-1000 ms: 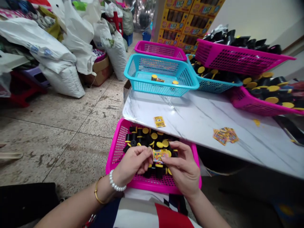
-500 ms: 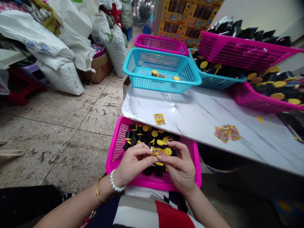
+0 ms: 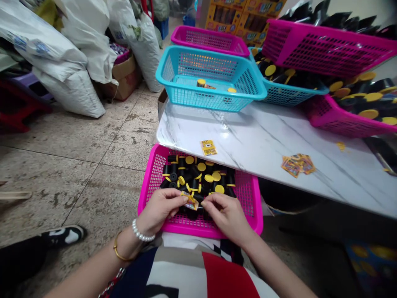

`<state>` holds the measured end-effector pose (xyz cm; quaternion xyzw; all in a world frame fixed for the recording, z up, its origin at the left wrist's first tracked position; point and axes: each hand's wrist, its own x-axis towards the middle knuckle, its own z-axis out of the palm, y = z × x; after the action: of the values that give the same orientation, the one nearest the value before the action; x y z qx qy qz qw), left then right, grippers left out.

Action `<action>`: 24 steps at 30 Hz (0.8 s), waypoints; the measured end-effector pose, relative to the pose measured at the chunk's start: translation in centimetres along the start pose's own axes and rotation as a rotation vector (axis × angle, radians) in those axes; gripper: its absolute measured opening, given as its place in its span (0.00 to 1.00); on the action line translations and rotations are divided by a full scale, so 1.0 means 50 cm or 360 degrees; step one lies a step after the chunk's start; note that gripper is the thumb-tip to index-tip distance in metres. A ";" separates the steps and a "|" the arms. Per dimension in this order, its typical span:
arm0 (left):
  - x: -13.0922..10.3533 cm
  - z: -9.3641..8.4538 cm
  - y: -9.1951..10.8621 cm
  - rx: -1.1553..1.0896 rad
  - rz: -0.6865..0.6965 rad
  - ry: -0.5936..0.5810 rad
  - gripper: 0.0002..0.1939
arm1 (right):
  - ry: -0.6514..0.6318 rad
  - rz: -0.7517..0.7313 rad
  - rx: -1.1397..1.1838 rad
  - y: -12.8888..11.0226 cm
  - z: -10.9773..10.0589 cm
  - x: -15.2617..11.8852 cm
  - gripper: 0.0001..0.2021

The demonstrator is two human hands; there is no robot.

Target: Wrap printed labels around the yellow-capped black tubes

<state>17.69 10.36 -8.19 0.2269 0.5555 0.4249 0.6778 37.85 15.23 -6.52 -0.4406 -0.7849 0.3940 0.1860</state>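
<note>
Over the pink basket on my lap, my left hand pinches a small yellow printed label between thumb and fingers. Close to the label's right end is my right hand, its thumb and fingertips pressed together; whether anything small is between them I cannot make out. Beneath both hands, black cylinders with yellow caps lie jumbled in the basket. A yellow label stack rests near the edge of the marble-patterned table. More labels lie loosely fanned to its right.
A blue basket with a few yellow-capped pieces stands on the table's far left. Behind and right are pink baskets and a second blue basket, filled with black and yellow parts. White sacks stand on the floor; a person's shoe shows lower left.
My hands have moved apart slightly, and the label has shifted left and tilted, now held by my left hand. The view has tipped downward, and a shoe has come into sight.
</note>
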 end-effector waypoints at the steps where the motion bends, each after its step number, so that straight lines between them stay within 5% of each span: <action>1: -0.003 -0.007 -0.002 0.0085 0.0054 0.0038 0.11 | -0.0001 -0.0002 -0.0119 0.006 -0.007 -0.001 0.10; 6: -0.005 -0.011 -0.006 0.0631 0.0548 0.0295 0.07 | -0.0201 0.0038 -0.0944 0.007 -0.001 -0.012 0.13; 12: 0.006 -0.003 0.002 0.0569 0.0331 0.0224 0.11 | -0.0524 -0.0003 -0.1152 -0.028 0.017 -0.015 0.07; 15: 0.012 -0.009 0.007 0.0385 0.0135 0.0146 0.16 | -0.0482 0.0047 -0.0770 -0.022 -0.005 -0.015 0.10; 21: 0.017 0.016 0.018 0.0234 0.0111 0.0028 0.15 | -0.0110 0.0402 0.0972 0.010 -0.029 -0.009 0.21; 24: 0.026 0.041 0.022 0.0141 0.0109 -0.0017 0.15 | 0.0095 0.0443 0.1408 0.016 -0.028 0.005 0.19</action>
<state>19.31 12.35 -7.49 0.2777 0.5621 0.4218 0.6550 39.07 16.32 -6.30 -0.4312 -0.4691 0.6994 0.3239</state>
